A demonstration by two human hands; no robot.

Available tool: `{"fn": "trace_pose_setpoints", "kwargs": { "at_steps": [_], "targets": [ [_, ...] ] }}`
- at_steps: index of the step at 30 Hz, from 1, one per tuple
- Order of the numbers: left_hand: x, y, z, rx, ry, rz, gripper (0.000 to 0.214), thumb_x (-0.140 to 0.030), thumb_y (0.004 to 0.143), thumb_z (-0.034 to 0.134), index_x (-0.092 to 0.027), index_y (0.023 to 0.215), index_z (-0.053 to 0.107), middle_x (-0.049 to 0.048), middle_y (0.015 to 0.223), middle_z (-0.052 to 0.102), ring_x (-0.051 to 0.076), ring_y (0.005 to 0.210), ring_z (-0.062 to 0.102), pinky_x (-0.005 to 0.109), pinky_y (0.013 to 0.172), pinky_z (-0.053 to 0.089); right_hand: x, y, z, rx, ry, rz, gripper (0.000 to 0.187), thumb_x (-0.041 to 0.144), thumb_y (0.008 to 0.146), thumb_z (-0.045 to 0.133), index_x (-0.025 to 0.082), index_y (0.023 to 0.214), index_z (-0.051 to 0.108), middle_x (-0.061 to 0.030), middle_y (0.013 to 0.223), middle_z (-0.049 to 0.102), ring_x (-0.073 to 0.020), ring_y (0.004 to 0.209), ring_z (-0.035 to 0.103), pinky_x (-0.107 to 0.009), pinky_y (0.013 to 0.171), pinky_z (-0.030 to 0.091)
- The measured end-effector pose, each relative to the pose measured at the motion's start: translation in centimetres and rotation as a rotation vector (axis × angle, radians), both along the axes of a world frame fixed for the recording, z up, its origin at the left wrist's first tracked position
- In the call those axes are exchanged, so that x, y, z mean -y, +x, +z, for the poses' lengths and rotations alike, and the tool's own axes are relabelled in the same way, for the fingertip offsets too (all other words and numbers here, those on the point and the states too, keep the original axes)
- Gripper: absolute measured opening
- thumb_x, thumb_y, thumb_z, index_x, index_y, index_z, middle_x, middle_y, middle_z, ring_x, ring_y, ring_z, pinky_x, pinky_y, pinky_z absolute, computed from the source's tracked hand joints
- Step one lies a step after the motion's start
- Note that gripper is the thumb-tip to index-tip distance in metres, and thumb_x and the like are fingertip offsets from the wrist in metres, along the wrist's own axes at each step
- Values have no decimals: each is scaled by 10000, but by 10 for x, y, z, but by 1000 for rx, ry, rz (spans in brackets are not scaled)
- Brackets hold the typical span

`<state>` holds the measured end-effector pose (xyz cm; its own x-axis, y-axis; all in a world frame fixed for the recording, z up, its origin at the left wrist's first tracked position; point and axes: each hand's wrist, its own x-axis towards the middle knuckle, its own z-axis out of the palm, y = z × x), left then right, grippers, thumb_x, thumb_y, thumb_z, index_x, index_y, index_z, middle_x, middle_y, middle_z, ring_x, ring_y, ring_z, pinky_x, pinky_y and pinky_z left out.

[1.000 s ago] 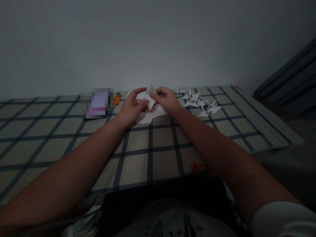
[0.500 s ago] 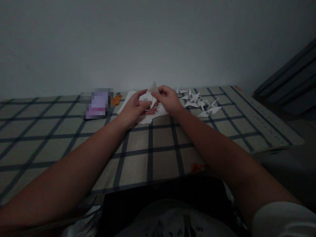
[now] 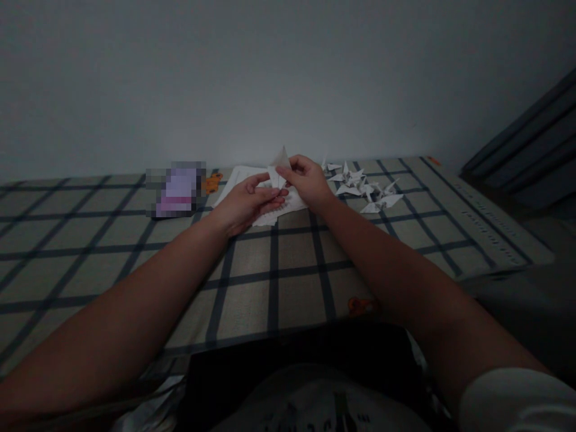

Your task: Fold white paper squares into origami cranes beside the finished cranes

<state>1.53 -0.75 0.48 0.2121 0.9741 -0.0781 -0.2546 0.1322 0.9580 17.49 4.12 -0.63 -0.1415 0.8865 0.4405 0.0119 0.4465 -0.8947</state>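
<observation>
A folded white piece of paper [image 3: 281,162], with a pointed tip upward, is held up between my hands above the table. My right hand [image 3: 308,179] pinches its right side between thumb and curled fingers. My left hand [image 3: 247,203] grips its lower end, the thumb pressed toward the fingers. Beneath the hands lie white paper sheets [image 3: 238,175], partly covered by them. Several folded white paper cranes [image 3: 353,183] sit in a cluster to the right of my right hand.
A checked cloth [image 3: 252,264] covers the table. A phone-like object [image 3: 177,191], blurred out, lies at the left beside an orange shape [image 3: 213,182]. The wall [image 3: 288,78] rises behind the table's far edge. A dark pleated fabric [image 3: 531,144] hangs at the right.
My left fingers have shifted slightly and closed in at the lower end of the folded paper. The paper has turned a little, and its lower point is now hidden by the fingers.
</observation>
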Motion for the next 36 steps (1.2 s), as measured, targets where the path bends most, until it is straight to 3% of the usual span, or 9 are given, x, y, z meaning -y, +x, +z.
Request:
{"fn": "trace_pose_setpoints", "kwargs": {
  "at_steps": [10,19,26,36],
  "targets": [
    [3,3,4,19,-30,38,501,29,826,644,-146,1275,509,46,807,755,153,849,762,260,874,613,-7,1,-6,15,62,-17,429,591,764,693,197,778,522,40,710,510,-97,687,491,-238,632,408],
    [4,2,4,-23,9,29,580,11,803,682,-137,1336,504,63,785,766,167,828,763,288,871,612,-8,2,-8,-9,74,-25,351,493,777,717,189,767,542,43,692,519,-94,670,491,-242,627,400],
    [4,-2,2,-60,29,-48,707,-12,793,705,-138,1439,448,80,831,775,183,857,763,329,935,592,-6,1,-4,-9,48,-44,357,501,793,705,198,760,519,44,673,495,-95,662,491,-233,606,412],
    [1,-7,0,-124,86,-126,809,-82,752,751,-168,1483,414,102,907,772,205,863,760,320,835,618,-4,2,-2,-34,13,1,315,461,802,701,199,787,527,39,697,515,-93,649,489,-229,598,421]
  ]
}}
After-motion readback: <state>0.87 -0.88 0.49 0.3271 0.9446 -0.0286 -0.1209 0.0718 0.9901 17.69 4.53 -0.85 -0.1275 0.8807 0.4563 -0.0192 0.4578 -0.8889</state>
